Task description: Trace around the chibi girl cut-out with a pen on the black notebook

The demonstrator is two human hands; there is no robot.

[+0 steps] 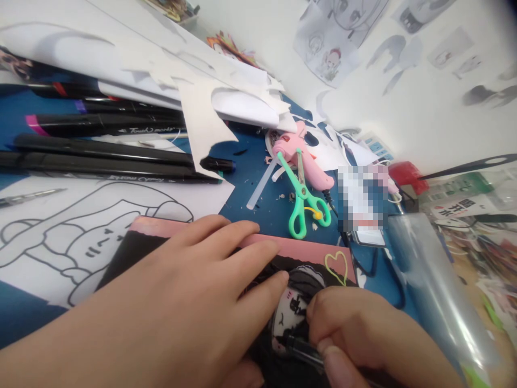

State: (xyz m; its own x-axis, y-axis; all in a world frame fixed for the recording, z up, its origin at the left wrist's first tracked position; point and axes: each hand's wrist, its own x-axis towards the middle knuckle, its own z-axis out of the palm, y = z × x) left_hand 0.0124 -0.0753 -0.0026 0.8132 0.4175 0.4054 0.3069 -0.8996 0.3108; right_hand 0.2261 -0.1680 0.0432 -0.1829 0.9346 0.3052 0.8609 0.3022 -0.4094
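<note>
My left hand [210, 285] lies flat with its fingers outstretched across a black and pink card [302, 249]. On the card is a cartoon face [287, 318] with a white face, dark hair and pink cheeks, and a yellow heart outline [336, 268] near the corner. A black marker pen [305, 350] is pinched in my right hand [343, 328]. Its dark tip is at the lower part of the drawn face; whether it touches, I cannot tell. My left palm and wrist cover much of the card.
Beyond the card lie green-handled scissors [301, 188] and a pink glue gun [302, 156] with a glue stick [262, 183]. Several black markers [100, 124] and a line drawing [121, 231] are at left. A clear plastic roll [436, 291] and a phone [368, 237] are at right.
</note>
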